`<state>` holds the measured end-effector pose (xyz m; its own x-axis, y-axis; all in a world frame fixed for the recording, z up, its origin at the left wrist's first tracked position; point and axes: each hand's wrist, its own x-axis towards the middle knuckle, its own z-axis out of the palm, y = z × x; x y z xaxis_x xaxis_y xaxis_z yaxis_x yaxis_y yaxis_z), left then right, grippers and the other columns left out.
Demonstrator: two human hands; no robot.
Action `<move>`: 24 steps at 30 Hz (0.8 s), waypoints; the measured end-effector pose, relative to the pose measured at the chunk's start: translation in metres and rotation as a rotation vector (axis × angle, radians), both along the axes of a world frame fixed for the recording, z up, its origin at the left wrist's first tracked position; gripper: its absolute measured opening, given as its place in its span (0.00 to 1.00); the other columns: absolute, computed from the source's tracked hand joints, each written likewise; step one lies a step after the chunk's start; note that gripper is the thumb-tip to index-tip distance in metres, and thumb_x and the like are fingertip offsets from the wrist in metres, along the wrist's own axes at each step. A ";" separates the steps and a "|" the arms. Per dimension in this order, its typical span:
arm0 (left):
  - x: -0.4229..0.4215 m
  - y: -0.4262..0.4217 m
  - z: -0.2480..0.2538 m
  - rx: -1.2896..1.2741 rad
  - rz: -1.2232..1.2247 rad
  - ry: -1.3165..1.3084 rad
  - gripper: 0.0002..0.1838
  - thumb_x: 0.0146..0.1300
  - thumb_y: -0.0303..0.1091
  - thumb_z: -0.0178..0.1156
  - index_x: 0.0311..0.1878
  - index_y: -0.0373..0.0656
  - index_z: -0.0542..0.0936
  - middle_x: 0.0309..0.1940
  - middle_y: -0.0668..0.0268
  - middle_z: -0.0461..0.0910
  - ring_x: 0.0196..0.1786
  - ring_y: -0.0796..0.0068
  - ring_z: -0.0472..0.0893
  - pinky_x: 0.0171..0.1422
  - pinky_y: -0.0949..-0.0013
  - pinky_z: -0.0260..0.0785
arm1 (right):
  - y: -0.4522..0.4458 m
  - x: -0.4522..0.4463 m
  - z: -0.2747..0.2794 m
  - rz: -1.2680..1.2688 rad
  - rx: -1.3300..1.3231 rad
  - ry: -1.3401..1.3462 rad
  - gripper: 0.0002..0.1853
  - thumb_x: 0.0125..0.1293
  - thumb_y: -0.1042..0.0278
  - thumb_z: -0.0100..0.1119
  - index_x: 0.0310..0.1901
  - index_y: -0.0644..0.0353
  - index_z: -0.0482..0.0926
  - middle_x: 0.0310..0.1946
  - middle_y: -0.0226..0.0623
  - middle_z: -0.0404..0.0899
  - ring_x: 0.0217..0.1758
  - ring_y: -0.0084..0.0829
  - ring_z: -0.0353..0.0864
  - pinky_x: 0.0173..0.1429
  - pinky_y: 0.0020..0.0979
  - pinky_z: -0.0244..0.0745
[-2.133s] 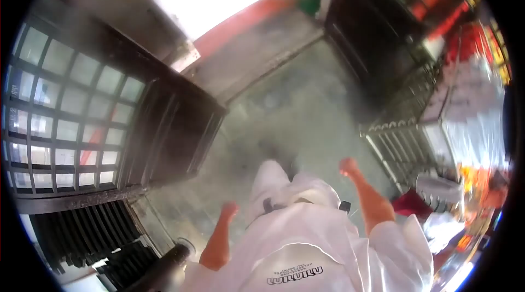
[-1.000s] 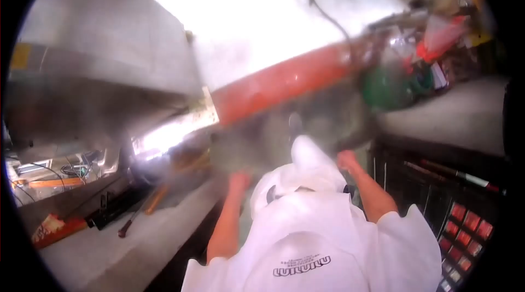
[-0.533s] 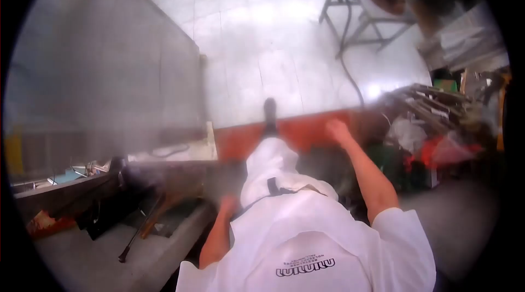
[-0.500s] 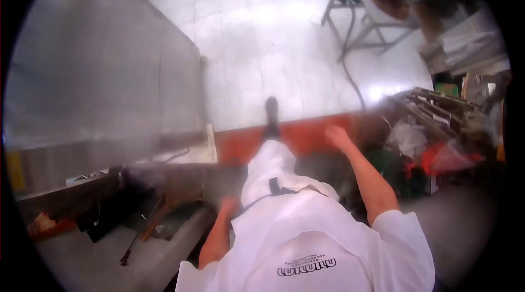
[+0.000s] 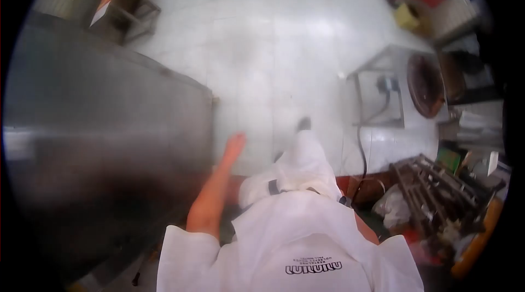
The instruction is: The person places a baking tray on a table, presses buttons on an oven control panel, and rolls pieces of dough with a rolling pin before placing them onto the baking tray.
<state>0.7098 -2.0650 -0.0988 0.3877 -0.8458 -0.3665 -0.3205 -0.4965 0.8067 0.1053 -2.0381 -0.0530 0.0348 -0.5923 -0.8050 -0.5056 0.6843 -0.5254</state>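
My left hand [image 5: 235, 144] hangs in front of my body over the pale tiled floor [image 5: 257, 67], smeared by motion, so its fingers cannot be made out. It touches nothing that I can see. The grey panel-like surface [image 5: 136, 122] to its left is the nearest large thing. Of my right arm only a strip of the upper arm [image 5: 367, 229] shows beside the white shirt [image 5: 306, 232]; the hand is hidden. One dark shoe [image 5: 304, 123] is forward on the tiles, below a white trouser leg.
A metal-framed stand [image 5: 377, 89] is at the right, by a brown oval object [image 5: 425, 85]. A dark hose or cable [image 5: 362, 155] runs down from it. Wooden slats [image 5: 432, 188] and a whitish plastic bag [image 5: 392, 204] are piled at lower right. A red strip [image 5: 374, 181] crosses the floor.
My body has moved forward over the red strip. My left arm has swung forward, while my right arm has swung back and its hand has gone out of sight.
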 end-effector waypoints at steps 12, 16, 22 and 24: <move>0.007 -0.138 0.067 0.500 0.034 -0.189 0.16 0.71 0.37 0.50 0.43 0.37 0.84 0.45 0.49 0.86 0.50 0.48 0.84 0.56 0.48 0.76 | -0.577 0.162 -0.023 0.556 0.019 0.027 0.11 0.68 0.66 0.55 0.42 0.66 0.81 0.27 0.43 0.82 0.23 0.35 0.82 0.23 0.34 0.71; 0.012 -0.148 0.083 0.404 0.739 0.062 0.13 0.67 0.36 0.54 0.39 0.39 0.84 0.40 0.54 0.86 0.43 0.58 0.84 0.45 0.55 0.76 | -0.778 0.273 0.007 0.535 -0.046 0.058 0.10 0.69 0.66 0.54 0.43 0.65 0.79 0.26 0.41 0.81 0.21 0.32 0.81 0.20 0.31 0.70; 0.018 -0.198 0.044 0.593 0.614 0.253 0.10 0.64 0.38 0.60 0.37 0.41 0.84 0.30 0.60 0.84 0.34 0.66 0.84 0.35 0.64 0.74 | -0.925 0.497 0.073 0.505 -0.128 -0.089 0.14 0.71 0.61 0.58 0.52 0.61 0.78 0.33 0.38 0.84 0.29 0.26 0.83 0.26 0.24 0.71; 0.028 -0.233 0.047 0.581 0.431 -0.033 0.14 0.64 0.40 0.59 0.35 0.39 0.84 0.32 0.52 0.85 0.37 0.53 0.85 0.42 0.53 0.77 | -0.925 0.542 0.086 0.553 -0.122 -0.095 0.16 0.72 0.57 0.59 0.54 0.58 0.78 0.35 0.37 0.85 0.33 0.26 0.85 0.30 0.23 0.74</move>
